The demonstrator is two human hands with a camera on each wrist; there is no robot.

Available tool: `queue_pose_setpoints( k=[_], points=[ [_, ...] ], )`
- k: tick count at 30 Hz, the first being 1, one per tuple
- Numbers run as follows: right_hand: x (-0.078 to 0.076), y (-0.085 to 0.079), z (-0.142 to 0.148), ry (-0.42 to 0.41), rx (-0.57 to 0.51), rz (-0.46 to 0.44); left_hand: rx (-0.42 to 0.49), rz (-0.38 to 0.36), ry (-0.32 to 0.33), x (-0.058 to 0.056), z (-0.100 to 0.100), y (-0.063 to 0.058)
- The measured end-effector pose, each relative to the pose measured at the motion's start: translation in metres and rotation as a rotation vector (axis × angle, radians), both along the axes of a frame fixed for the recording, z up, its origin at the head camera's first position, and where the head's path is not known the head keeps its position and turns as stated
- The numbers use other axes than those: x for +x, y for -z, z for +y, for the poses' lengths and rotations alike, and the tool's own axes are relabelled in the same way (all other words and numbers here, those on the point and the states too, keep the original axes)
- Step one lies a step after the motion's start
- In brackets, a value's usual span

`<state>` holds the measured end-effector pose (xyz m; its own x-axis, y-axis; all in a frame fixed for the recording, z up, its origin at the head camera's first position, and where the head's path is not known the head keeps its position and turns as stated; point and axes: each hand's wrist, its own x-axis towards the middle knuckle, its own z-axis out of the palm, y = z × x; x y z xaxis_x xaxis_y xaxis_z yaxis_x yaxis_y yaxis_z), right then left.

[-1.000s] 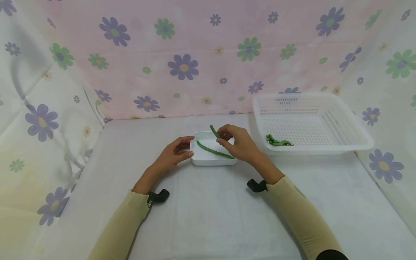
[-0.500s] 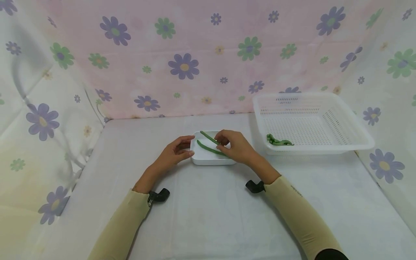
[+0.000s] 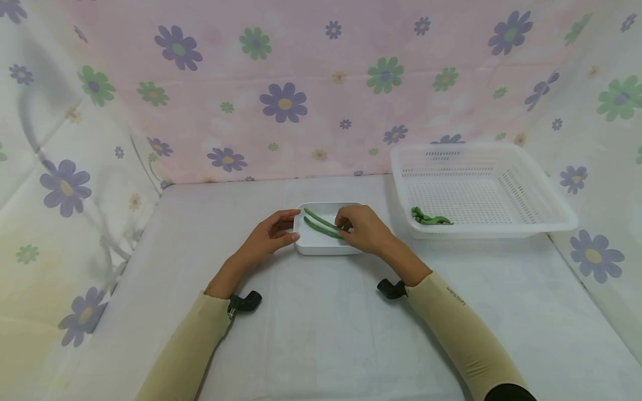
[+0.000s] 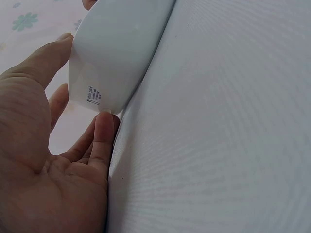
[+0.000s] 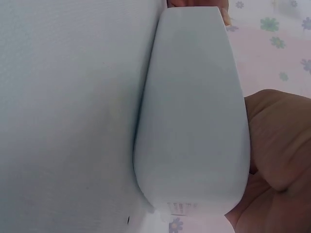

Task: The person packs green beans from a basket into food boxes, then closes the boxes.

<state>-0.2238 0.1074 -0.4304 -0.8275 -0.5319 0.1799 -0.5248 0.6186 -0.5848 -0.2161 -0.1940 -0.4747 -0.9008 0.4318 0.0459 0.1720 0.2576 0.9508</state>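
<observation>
A small white tray (image 3: 328, 250) stands on the table, and my left hand (image 3: 268, 234) holds its left end with thumb and fingers spread around it. In the left wrist view, the thumb and fingertips touch the white wall (image 4: 116, 53). Over the tray's right side, my right hand (image 3: 370, 229) pinches one green bean (image 3: 319, 218) near its right end. This bean lies low in the tray, almost parallel to a second green bean (image 3: 318, 228) just in front of it. The right ends of both beans are hidden by the hand. The right wrist view shows mostly the tray's outer wall (image 5: 192, 111).
A larger white perforated basket (image 3: 491, 228) stands at the back right, with several green beans (image 3: 431, 218) in its near left corner. Behind the table hangs a pink flowered cloth (image 3: 311, 139). A white cloth (image 3: 321, 334) covers the table.
The right hand has lowered the pinched bean into the tray, turning it from steeply tilted to lying along the other bean. The left hand has stayed at the tray's left end.
</observation>
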Motion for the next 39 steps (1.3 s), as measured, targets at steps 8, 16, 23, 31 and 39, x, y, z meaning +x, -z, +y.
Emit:
queue_pose_setpoints(
  k=[8, 16, 23, 31, 39],
  points=[
    [0.000, -0.002, -0.001, -0.003, 0.037, -0.043, -0.007, -0.001, 0.003, 0.000, -0.001, 0.001],
    [0.002, -0.007, 0.003, -0.037, 0.045, -0.038, -0.008, -0.007, 0.000, 0.001, 0.000, 0.000],
    [0.010, -0.028, 0.015, -0.102, -0.046, 0.022, -0.005, 0.002, 0.008, 0.000, 0.000, -0.001],
    [0.028, -0.068, 0.036, -0.117, -0.056, 0.095, -0.008, 0.010, 0.012, 0.000, 0.000, -0.001],
    [0.037, -0.096, 0.068, -0.050, -0.111, 0.171, -0.002, 0.016, 0.022, 0.000, 0.000, -0.001]
  ],
)
